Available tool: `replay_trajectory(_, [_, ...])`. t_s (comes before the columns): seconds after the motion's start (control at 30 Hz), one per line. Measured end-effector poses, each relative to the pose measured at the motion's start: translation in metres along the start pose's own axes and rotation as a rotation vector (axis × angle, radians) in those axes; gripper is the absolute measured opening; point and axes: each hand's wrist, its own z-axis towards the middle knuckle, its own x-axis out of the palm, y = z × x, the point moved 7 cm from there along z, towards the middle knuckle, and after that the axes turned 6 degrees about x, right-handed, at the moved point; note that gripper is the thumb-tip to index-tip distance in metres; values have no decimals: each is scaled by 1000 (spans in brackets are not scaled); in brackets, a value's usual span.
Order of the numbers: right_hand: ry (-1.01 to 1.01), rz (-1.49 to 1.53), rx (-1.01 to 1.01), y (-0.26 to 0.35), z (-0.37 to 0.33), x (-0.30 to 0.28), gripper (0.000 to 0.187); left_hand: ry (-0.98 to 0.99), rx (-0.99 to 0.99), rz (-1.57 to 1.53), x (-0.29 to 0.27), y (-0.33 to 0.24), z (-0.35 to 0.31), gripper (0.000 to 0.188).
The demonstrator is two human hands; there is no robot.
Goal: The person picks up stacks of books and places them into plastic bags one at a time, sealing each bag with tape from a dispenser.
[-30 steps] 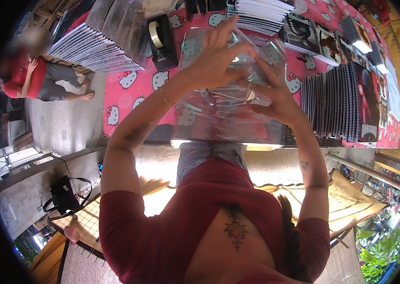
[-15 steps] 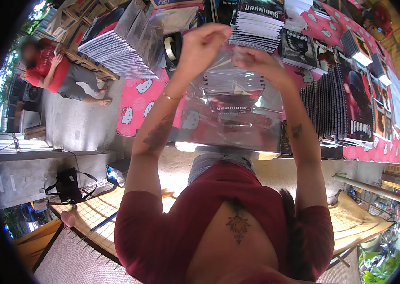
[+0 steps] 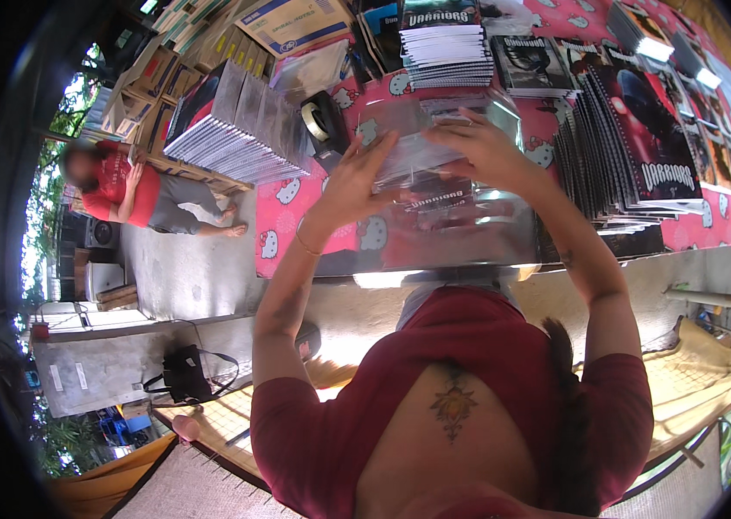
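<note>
A spiral-bound notebook with a dark cover (image 3: 441, 204) lies in front of me on the table, under loose clear plastic film (image 3: 395, 117). My left hand (image 3: 357, 183) rests at its left side, fingers apart and stretched over the film. From the right, my right hand (image 3: 488, 154) reaches across the film's upper part with its fingers extended. Neither hand is closed round anything. The film's folds and glare partly hide the notebook. A black tape dispenser (image 3: 322, 130) with a roll of tape stands just beyond my left hand.
Plastic-covered spiral notebooks (image 3: 231, 130) are stacked at the left. Another notebook stack (image 3: 443, 56) stands behind the film, and a fanned row of notebooks (image 3: 642, 138) at the right. A cardboard box (image 3: 292, 24) sits at the back. A person in red (image 3: 136, 186) is at far left.
My hands have come down from the raised film, and their fingers have gone from pinched to spread over it. The whole view has shifted, with the table appearing farther right.
</note>
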Motion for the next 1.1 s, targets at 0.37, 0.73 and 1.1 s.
replay_trajectory(0.37, [200,96,217,2,35,0,29,205,-479,-332,17,28,14,44])
replay_trajectory(0.73, [379,473,397,-51,46,24,57,337,-488,-1006,52,93,28,49])
replay_trajectory(1.1, [371,492,344,-39,43,17,61,256,-376,-632,19,60,69,39])
